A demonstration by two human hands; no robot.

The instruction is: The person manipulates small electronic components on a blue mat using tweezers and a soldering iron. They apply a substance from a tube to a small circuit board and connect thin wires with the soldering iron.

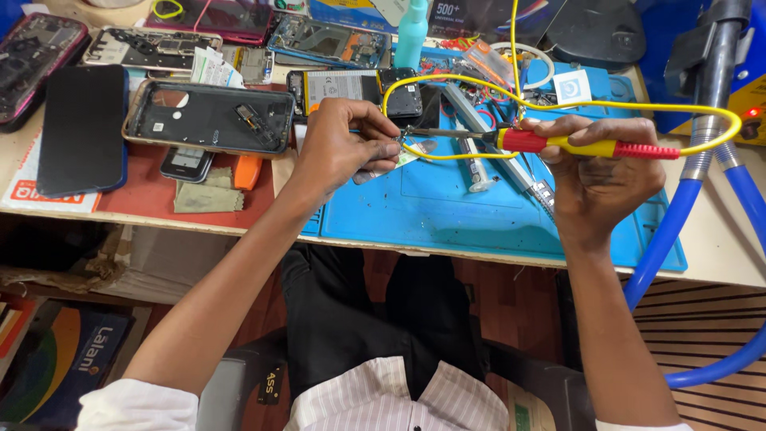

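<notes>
Our right hand (594,172) grips the soldering iron (558,144), tip at the small part pinched in our left hand (343,148) above the blue mat (447,207); joint unfinished, we judge.

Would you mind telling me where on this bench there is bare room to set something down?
The blue mat is bare along its near edge, between the left hand and the right hand holding the soldering iron. The pale tabletop right of the mat is partly free. The back, around the opened phone, is crowded.

Bare blue mat (447,215) below both hands; phone frames (209,117) crowding left.
</notes>
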